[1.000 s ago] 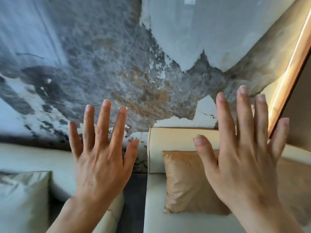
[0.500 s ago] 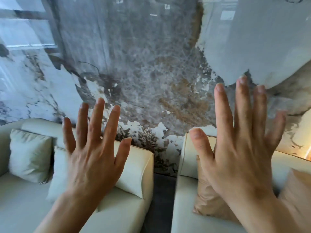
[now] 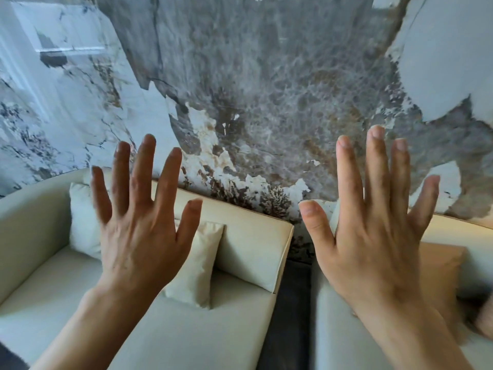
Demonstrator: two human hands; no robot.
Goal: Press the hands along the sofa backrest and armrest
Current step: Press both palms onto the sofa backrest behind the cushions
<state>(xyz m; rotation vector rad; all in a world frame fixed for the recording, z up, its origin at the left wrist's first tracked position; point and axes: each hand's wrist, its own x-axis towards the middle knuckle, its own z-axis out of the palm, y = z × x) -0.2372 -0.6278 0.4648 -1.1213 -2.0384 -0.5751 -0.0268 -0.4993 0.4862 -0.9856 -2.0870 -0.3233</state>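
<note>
A cream sofa (image 3: 202,340) fills the lower left, its backrest (image 3: 250,236) running along the wall and its left armrest (image 3: 29,222) curving forward. My left hand (image 3: 141,231) is raised in the air above the seat, palm away, fingers spread, holding nothing. My right hand (image 3: 373,241) is raised the same way above a second cream sofa (image 3: 330,329) at the right. Neither hand touches the upholstery.
Two cream cushions (image 3: 197,265) (image 3: 82,222) lean on the left sofa's backrest. A tan cushion (image 3: 440,268) lies on the right sofa. A dark floor gap (image 3: 288,311) separates the sofas. A grey and white marble wall (image 3: 266,89) stands behind.
The view has swung left, bringing more of the left sofa and its cushions into sight. Both hands stay raised with fingers spread and have shifted little.
</note>
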